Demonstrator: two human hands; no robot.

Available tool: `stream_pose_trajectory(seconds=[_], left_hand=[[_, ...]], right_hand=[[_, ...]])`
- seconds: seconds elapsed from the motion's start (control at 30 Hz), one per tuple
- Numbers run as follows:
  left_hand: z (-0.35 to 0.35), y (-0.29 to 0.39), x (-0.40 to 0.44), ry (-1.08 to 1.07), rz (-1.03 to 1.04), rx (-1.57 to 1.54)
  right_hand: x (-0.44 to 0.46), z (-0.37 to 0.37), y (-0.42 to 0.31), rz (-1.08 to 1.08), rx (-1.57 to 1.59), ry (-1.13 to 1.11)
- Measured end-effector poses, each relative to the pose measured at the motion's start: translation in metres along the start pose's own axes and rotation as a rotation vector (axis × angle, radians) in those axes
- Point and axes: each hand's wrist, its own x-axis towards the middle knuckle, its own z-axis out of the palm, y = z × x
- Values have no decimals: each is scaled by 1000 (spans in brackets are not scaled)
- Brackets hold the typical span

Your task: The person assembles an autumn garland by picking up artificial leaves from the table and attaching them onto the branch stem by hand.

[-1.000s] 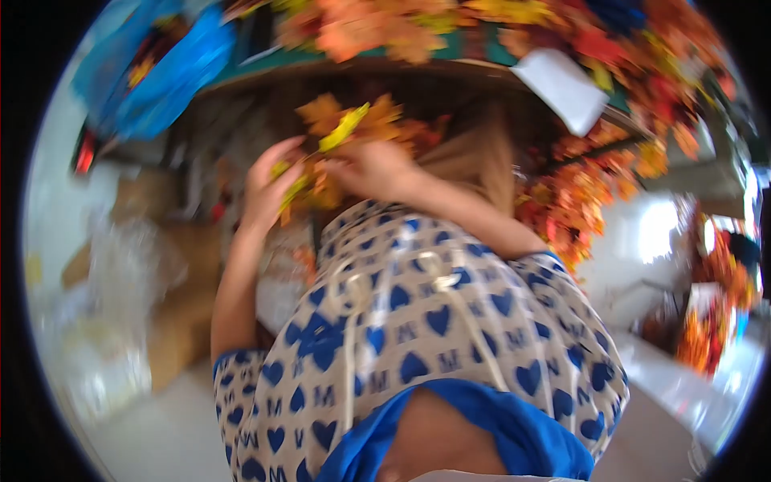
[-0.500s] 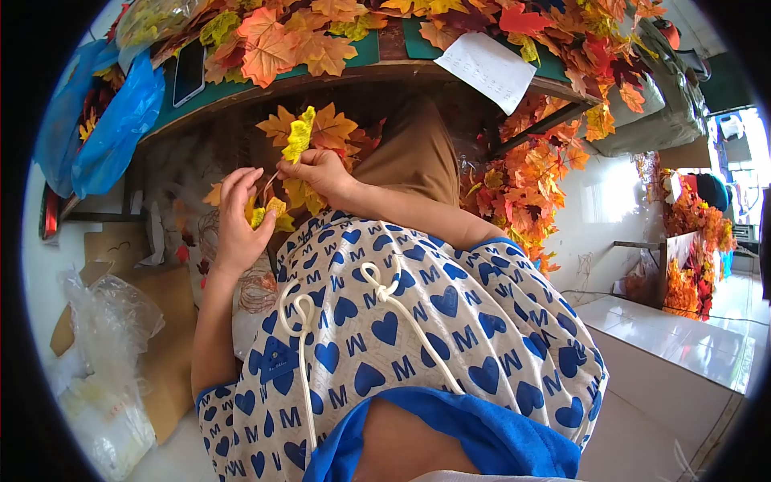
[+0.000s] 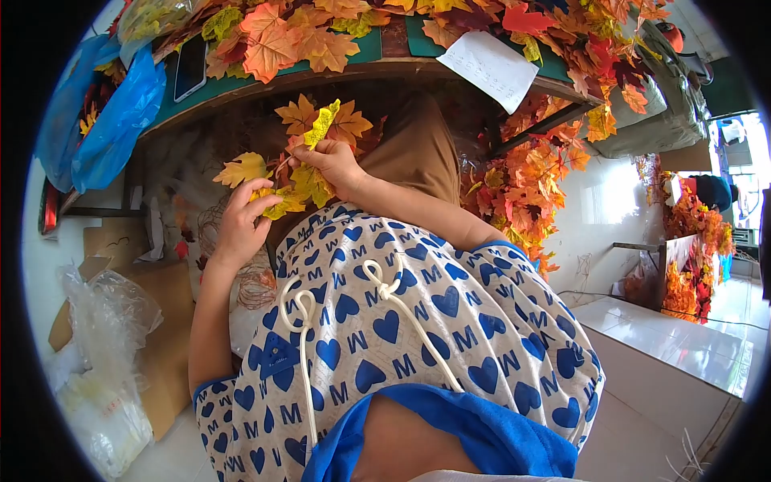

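Above my lap I hold a sprig or garland of artificial maple leaves. My right hand is closed in a pinch at the base of a yellow artificial leaf, with orange leaves just behind it. A thin stem runs from it toward my left hand. The left fingers are closed on a lower yellow leaf, partly hidden behind them. A yellow-orange leaf sticks out above the left fingertips, and another yellow leaf hangs below my right hand.
Heaped autumn leaves cover the bench ahead, beside a phone and a written paper sheet. Blue plastic bags hang at left. More leaves pile at right. Clear plastic and cardboard lie at lower left.
My right hand has shifted slightly right and down with the yellow leaf, which now leans more to the right. My left fingers have closed in on the lower leaf, and the orange leaves have moved right.
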Motion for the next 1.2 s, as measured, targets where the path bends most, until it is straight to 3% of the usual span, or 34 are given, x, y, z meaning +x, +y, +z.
stream_pose_trajectory(seconds=[0.23, 0.33, 0.43, 0.47, 0.5, 0.53, 0.6, 0.63, 0.7, 0.73, 0.8, 0.9, 0.93, 1.0, 1.1, 1.2], left_hand=[[-6, 8, 3, -35, 18, 13], [-10, 10, 4, 18, 168, -1], [7, 1, 5, 258, -30, -58], [10, 3, 7, 308, -90, -58], [14, 3, 6, 253, -177, -174], [19, 1, 4, 198, -261, -297], [28, -13, -1, 125, -272, -224], [35, -21, -3, 137, -297, -380], [43, -31, -2, 155, -330, -741], [40, -33, -1, 156, -334, -738], [28, -37, -2, 65, -444, -797], [15, -67, -11, 97, -469, -537], [10, -74, -14, 117, -418, -421], [4, -98, -26, 100, -438, -470], [-15, -99, -32, -5, -622, -484], [-16, -101, -32, -100, -627, -425]], right_hand=[[-3, 2, -3, 1, 9, -10], [-9, 12, -3, -98, -209, -2], [-14, 16, 0, -191, -337, -163], [-10, 12, 4, -246, -580, -169], [-9, 9, 8, -307, -826, -168], [-8, 8, 11, -300, -814, -187], [-7, 6, 16, -460, -1102, -149], [-11, 10, 9, -374, -1073, -175], [-7, 6, 14, -438, -1049, -246], [-4, 3, 16, -502, -1033, -311], [-4, 0, 14, -383, -981, -373], [2, -11, 13, -58, -574, -492], [-5, -7, -6, 36, -583, -460], [1, -18, -13, 148, -592, -254], [27, -39, -8, -25, -555, 143], [38, -49, 1, 68, -560, -15]])
